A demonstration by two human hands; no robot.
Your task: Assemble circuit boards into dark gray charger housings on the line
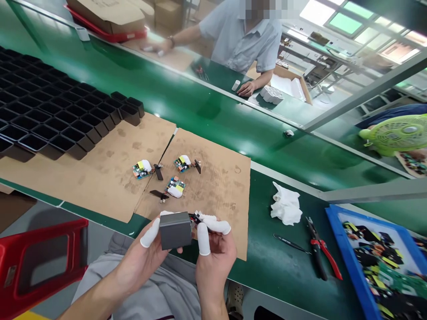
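My left hand (145, 249), with white finger covers, holds a dark grey box-shaped plastic housing (175, 230) tilted over the table's front edge. At the housing's right end, my right hand (216, 249), also in white finger covers, pinches a small dark part with wires (196, 218). Its far side is hidden by the fingers and the housing. Just beyond my hands on the cardboard lie three small circuit boards with white and yellow pieces: one at left (142, 169), one at the back (183, 163) and one nearer (175, 186). Black flat pieces hang off them by wires.
Many open black housings (76, 133) stand in rows at left on the cardboard sheet (213, 164). At right lie a crumpled white cloth (286, 204), tweezers (291, 242), red-handled pliers (320, 249) and a blue tray (347, 258) of boards. A co-worker (240, 40) sits opposite.
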